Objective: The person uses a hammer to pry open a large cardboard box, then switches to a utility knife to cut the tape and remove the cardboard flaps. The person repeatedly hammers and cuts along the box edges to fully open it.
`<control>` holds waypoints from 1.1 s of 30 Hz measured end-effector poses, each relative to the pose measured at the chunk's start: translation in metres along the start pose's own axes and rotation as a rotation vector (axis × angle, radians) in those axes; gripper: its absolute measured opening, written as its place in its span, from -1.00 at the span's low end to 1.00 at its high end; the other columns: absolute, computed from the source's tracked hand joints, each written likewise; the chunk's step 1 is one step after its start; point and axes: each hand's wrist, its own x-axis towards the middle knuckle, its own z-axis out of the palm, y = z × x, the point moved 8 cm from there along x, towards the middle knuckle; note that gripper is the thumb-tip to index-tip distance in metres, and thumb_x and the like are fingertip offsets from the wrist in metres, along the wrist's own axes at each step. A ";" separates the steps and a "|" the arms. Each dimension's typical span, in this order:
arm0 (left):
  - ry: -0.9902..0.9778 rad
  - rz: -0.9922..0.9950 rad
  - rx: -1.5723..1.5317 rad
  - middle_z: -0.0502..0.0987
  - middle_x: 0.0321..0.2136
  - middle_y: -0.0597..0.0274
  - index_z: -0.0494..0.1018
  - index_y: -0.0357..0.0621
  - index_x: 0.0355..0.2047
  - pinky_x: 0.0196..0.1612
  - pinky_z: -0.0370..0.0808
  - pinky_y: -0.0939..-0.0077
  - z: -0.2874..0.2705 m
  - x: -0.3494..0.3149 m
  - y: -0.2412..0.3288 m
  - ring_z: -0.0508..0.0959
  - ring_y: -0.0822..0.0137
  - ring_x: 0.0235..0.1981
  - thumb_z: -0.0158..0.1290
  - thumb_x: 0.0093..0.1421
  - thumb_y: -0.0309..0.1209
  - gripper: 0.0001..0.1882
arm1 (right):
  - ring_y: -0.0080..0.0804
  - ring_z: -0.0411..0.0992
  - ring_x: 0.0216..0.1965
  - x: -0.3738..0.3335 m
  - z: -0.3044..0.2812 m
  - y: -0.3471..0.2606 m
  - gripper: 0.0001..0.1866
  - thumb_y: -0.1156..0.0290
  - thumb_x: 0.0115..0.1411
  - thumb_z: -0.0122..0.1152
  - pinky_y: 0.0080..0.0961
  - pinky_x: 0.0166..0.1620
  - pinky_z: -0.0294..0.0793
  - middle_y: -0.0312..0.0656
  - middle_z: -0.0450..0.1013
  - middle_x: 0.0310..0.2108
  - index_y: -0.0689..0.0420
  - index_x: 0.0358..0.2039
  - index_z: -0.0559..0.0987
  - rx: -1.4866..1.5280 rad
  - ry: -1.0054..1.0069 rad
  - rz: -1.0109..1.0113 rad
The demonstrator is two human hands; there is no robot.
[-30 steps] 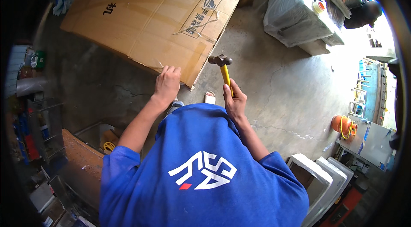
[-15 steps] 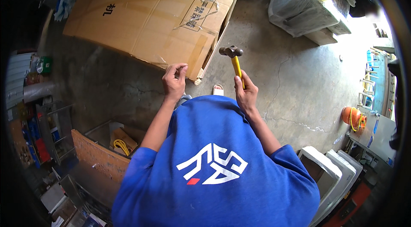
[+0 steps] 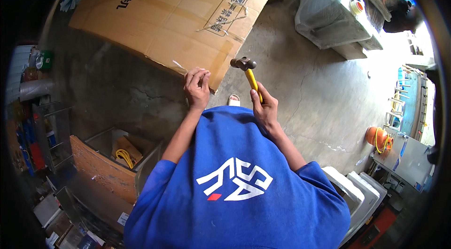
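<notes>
My right hand [image 3: 266,108] grips the yellow handle of a ball-peen hammer [image 3: 252,80], its dark metal head raised and tilted to the left. Beside the near corner of a large cardboard box [image 3: 159,28] is my left hand [image 3: 197,90], its fingers pinched together. Whatever those fingers hold, if anything, is too small to make out. A loose strip of tape [image 3: 177,64] sticks up from the box edge close to my left hand. The hammer head is apart from my left hand, just right of the box corner.
A plastic-wrapped machine [image 3: 329,12] stands at the far right on the concrete floor [image 3: 305,108]. To the right is an orange gas cylinder [image 3: 377,139]. White panels [image 3: 345,188] lean at the lower right. At the lower left, a wooden board [image 3: 101,167] stands beside coiled yellow hose [image 3: 124,157].
The hammer and my right hand have shifted a little left and tilted more. My left hand sits slightly farther right in the picture. The gap along the box's right edge no longer shows.
</notes>
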 end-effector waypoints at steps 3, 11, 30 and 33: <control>-0.016 0.034 0.019 0.63 -0.20 0.18 0.63 -0.20 -0.30 -0.02 0.54 0.27 0.002 0.002 0.004 0.60 0.13 -0.09 0.28 0.21 -0.43 -0.89 | -0.55 0.44 -0.46 0.004 0.004 -0.018 -0.65 0.45 0.38 0.21 -0.55 -0.33 0.46 -0.17 0.49 -0.49 0.18 0.16 0.56 -0.009 -0.037 -0.074; 0.007 0.051 0.044 0.62 -0.25 0.22 0.63 -0.15 -0.34 0.00 0.53 0.24 0.011 -0.002 0.000 0.59 0.13 -0.09 0.30 0.18 -0.41 -0.90 | -0.25 0.47 -0.50 0.017 0.019 -0.037 -0.51 0.45 0.37 0.22 -0.37 -0.35 0.49 0.07 0.54 -0.40 0.09 0.30 0.45 -0.234 -0.240 -0.258; 0.027 0.166 0.078 0.59 -0.27 0.35 0.57 -0.05 -0.45 0.00 0.50 0.27 0.016 0.001 0.009 0.56 0.20 -0.09 0.36 0.02 -0.46 -0.85 | 0.09 0.54 -0.48 0.036 0.019 -0.068 -0.50 0.29 0.37 0.21 -0.07 -0.44 0.51 0.03 0.53 -0.42 -0.14 0.31 0.43 -0.554 -0.397 -0.384; 0.033 0.163 0.061 0.59 -0.27 0.35 0.58 -0.04 -0.44 0.00 0.50 0.28 0.016 0.003 0.010 0.56 0.20 -0.10 0.36 0.03 -0.47 -0.86 | 0.08 0.53 -0.49 0.038 0.019 -0.065 -0.49 0.30 0.37 0.22 -0.08 -0.45 0.50 0.03 0.53 -0.43 -0.13 0.32 0.43 -0.562 -0.390 -0.407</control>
